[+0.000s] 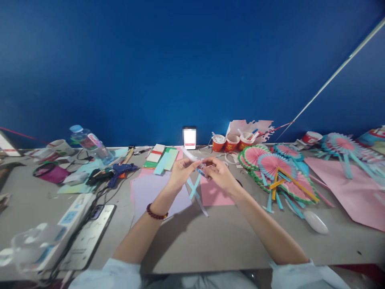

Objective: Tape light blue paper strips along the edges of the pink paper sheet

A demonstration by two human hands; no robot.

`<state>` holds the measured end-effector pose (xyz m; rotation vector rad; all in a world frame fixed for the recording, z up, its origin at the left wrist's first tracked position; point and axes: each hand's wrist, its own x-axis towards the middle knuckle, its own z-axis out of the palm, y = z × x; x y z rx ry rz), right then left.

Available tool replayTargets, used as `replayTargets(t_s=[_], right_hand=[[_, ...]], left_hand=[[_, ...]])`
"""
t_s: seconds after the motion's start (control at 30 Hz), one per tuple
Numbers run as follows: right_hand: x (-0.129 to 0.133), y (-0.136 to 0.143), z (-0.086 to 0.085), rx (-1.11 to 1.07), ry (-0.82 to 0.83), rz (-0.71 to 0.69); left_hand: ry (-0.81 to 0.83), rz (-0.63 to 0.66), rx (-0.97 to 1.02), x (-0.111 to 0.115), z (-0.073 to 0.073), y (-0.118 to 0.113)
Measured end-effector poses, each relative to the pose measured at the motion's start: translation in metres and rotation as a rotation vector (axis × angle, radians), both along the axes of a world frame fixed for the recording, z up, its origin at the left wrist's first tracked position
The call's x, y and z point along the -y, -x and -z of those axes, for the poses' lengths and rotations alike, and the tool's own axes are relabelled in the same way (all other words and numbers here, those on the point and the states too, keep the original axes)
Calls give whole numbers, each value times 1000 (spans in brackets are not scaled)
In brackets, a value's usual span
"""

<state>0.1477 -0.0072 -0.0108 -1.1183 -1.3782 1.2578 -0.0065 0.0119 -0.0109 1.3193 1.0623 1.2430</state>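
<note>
whitish strip pinched in both hands, grey tabletop open toward its near edge, paper fans crowding right

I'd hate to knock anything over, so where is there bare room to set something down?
The grey table is bare between the forearms, below the purple paper, and at front right, below the white oval object. It's crowded around the glue gun and paper fans.

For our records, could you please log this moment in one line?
left hand: holding pale strip | right hand: close beside it | right: paper fans | left: glue gun
</note>
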Motion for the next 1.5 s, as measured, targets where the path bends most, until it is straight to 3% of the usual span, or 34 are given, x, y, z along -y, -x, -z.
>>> replayTargets(t_s=[0.33, 0.6, 0.9, 1.5], right_hand=[[-4, -2, 2, -7, 22, 19], [-3, -2, 4, 32, -3, 51], [-3, -1, 8, 7, -43, 37], [-5, -3, 5, -22, -43, 55]], left_hand=[[-81, -39, -64, 2, -5, 2], [-76, 22, -147, 3, -9, 2], [-99, -18, -123, -2, 2, 4], [-207, 35, -186, 3, -2, -2]])
